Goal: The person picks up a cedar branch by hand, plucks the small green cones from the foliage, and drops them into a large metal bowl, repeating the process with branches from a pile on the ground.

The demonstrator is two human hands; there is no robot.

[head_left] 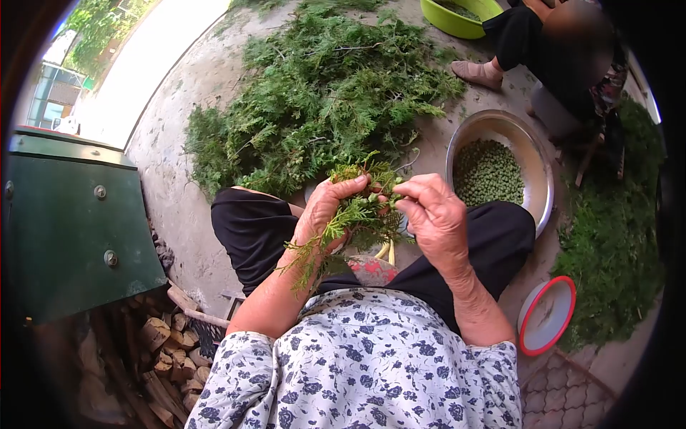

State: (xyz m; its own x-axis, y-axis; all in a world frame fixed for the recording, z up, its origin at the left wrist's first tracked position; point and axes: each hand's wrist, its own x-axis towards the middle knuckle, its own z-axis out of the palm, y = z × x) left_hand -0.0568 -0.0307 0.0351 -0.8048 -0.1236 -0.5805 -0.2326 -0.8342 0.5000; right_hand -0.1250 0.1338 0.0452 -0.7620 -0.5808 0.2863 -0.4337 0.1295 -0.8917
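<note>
My left hand (323,209) is closed around a leafy conifer sprig (350,220), the thumb pressing on top and the flat green fronds hanging over my wrist. Close beside it, my right hand (439,220) pinches with thumb and forefinger at a small green cone (395,197) on the sprig's right side. To the right of my knee stands a metal basin (544,187) holding many round green cones (490,174). Beyond my hands lies a large heap of cut conifer branches (321,100). My fingers partly hide the sprig's stem.
Another person (564,64) sits at upper right, near a lime-green tub (457,24). More branches (614,236) lie along the right side. A red-rimmed white bowl (569,314) leans at lower right. At left are a green metal box (71,229) and split firewood (168,343).
</note>
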